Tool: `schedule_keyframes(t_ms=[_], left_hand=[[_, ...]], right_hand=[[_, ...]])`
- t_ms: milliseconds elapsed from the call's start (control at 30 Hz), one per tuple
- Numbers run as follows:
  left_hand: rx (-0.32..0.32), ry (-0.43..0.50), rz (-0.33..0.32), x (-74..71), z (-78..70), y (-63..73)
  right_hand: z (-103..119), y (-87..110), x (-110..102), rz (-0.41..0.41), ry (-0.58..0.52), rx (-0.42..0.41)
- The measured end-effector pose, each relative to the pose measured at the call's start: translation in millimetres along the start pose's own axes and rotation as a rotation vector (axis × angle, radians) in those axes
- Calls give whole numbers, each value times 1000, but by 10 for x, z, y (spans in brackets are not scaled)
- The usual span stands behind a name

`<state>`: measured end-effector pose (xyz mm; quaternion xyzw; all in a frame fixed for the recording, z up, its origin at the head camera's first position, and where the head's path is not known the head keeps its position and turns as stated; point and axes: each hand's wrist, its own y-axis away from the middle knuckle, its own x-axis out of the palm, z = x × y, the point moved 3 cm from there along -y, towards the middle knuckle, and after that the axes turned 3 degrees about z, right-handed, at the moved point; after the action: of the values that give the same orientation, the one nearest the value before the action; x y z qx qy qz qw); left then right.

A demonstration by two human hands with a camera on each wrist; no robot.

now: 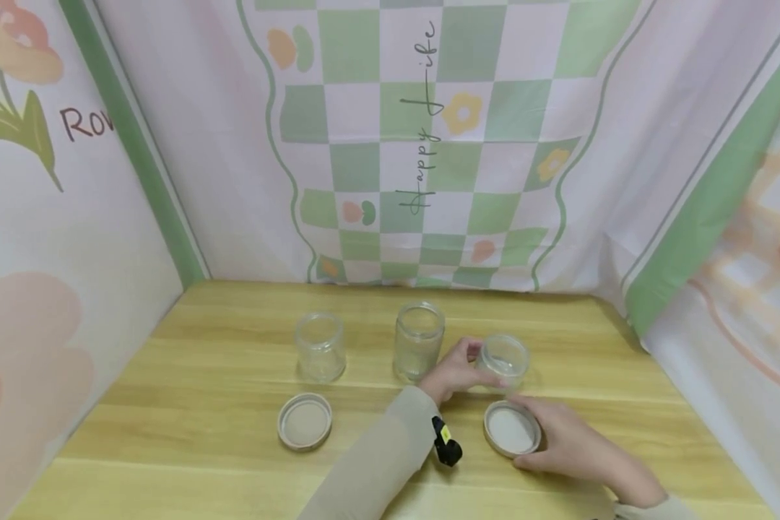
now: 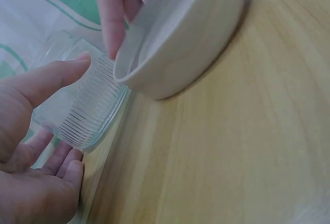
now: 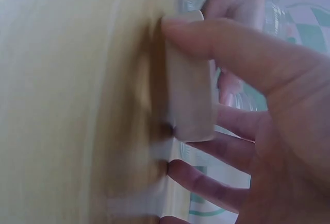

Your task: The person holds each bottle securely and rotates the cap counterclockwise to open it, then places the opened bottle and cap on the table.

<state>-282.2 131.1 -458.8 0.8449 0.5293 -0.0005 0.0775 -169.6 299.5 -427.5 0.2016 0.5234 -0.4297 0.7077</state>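
A short clear glass jar (image 1: 505, 361) stands at the right of the table. My left hand (image 1: 458, 372) holds it from the left, thumb at its near side and fingers behind; in the left wrist view ribbed glass shows beside the thumb (image 2: 62, 77). Just nearer to me, my right hand (image 1: 568, 440) grips a round, pale jar lid (image 1: 512, 430) by its rim, its hollow inside facing up. The right wrist view shows that lid edge-on, between the thumb (image 3: 191, 33) and the fingers. Whether the lid touches the table, I cannot tell.
A tall glass jar (image 1: 419, 347) stands left of my left hand, and a medium glass jar (image 1: 321, 350) farther left. Another lid (image 1: 305, 423) lies inside-up in front of the medium jar. Printed cloth (image 1: 455, 166) hangs behind the wooden table (image 1: 201, 404).
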Motion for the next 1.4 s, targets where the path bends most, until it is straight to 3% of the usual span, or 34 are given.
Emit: schedule_keyframes(t_ms=[133, 400, 867, 1133, 1400], left_hand=[[7, -1, 1, 2, 24, -3], [-1, -17, -2, 2, 23, -4], [-15, -79, -6, 27, -20, 23], [-25, -88, 43, -4, -85, 77], [-14, -140, 102, -69, -134, 214]], right_hand=[[12, 2, 36, -9, 48, 12], [5, -13, 49, 25, 7, 75], [53, -15, -7, 6, -28, 84], [62, -16, -96, 93, -150, 126], [68, -8, -229, 94, -193, 169]])
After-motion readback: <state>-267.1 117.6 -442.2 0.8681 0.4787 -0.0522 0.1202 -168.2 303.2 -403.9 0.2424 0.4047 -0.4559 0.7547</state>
